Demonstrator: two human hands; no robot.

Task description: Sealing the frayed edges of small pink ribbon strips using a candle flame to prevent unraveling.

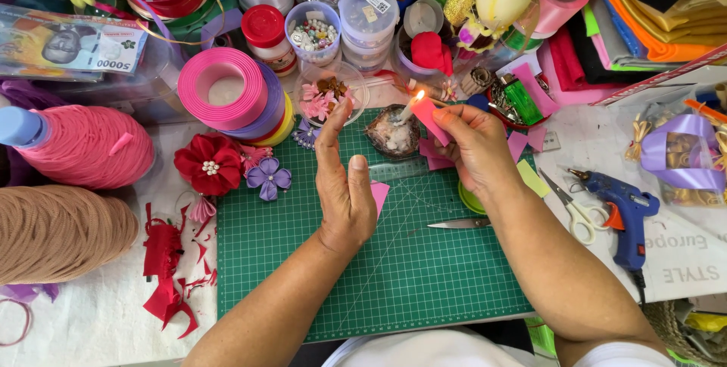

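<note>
My right hand [471, 143] pinches a small pink ribbon piece [428, 117] and holds its upper edge at the flame of a lit candle [410, 104] that stands in a shell-like dish [392, 134]. My left hand [342, 183] is upright and flat above the green cutting mat [379, 261], fingers together, shielding the left side of the flame and holding nothing. Another pink piece [379, 195] lies on the mat just behind that hand.
Around the mat lie a red fabric flower [209, 162], a purple flower [268, 178], stacked ribbon rolls [231, 98], red scraps [166, 272], yarn cones [83, 147], bead jars [314, 32], scissors [572, 208], a blue glue gun [625, 212] and tweezers [458, 224].
</note>
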